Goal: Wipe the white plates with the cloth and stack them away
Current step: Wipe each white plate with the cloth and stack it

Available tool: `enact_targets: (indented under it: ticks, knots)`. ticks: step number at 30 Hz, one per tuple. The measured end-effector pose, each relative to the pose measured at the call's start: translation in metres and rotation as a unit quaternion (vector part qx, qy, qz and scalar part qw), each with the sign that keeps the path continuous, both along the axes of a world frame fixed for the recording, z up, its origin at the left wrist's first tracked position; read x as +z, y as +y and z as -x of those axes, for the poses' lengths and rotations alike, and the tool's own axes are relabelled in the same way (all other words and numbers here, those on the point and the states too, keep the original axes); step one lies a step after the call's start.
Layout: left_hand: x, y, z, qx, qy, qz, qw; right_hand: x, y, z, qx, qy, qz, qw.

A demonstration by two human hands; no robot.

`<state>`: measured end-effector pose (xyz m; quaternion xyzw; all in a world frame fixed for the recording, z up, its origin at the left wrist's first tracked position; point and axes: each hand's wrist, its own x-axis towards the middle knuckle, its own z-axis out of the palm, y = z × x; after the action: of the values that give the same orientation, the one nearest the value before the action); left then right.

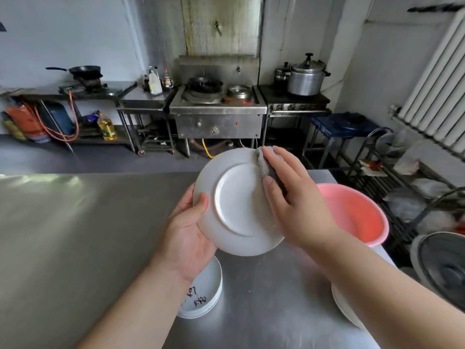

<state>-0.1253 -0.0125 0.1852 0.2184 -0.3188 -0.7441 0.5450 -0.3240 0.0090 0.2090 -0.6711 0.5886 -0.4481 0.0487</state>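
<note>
A white plate (236, 200) is held tilted above the steel table (75, 235), its underside with the foot ring facing me. My left hand (188, 233) grips its lower left rim, thumb on the underside. My right hand (294, 197) presses a grey cloth (264, 163) against the plate's upper right rim. Under my left wrist a small stack of white plates (205, 293) with dark writing sits on the table. Another stack of white plates (346, 307) shows at the table's right edge, partly hidden by my right forearm.
A pink plastic basin (357, 212) stands on the table just right of my right hand. A rack with bags (402, 177) and a dark fan (445, 268) lie beyond the table's right edge. Stoves, woks and pots (307, 76) line the far wall.
</note>
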Motion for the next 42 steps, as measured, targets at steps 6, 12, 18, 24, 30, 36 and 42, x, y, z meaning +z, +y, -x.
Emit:
enact_targets:
  ticks: [6,12,18,24,30,36,42]
  knots:
    - [-0.011,0.0,0.001,-0.05,0.042,0.0,0.998,-0.044,0.029,-0.039,-0.032,-0.118,-0.022,0.992]
    - [-0.006,-0.007,-0.023,-0.165,0.006,-0.054,0.985,0.015,-0.009,0.0,0.071,-0.039,-0.047,0.996]
    - [-0.011,-0.004,-0.02,-0.103,-0.038,-0.047,0.993,-0.033,0.025,-0.04,-0.009,-0.064,-0.003,0.998]
    - [-0.015,0.007,-0.007,-0.107,0.031,-0.032,0.993,-0.018,0.014,-0.034,-0.053,-0.034,0.006,0.998]
    - [-0.016,0.014,0.017,-0.114,0.035,-0.031,0.992,-0.039,0.023,-0.055,-0.062,-0.117,0.001,0.991]
    - [-0.015,0.007,0.007,-0.12,0.012,-0.035,0.992,-0.02,0.008,-0.016,-0.032,-0.115,-0.022,0.993]
    - [-0.013,-0.012,0.001,-0.122,-0.042,-0.045,0.991,-0.022,0.021,-0.012,0.034,0.019,-0.066,0.997]
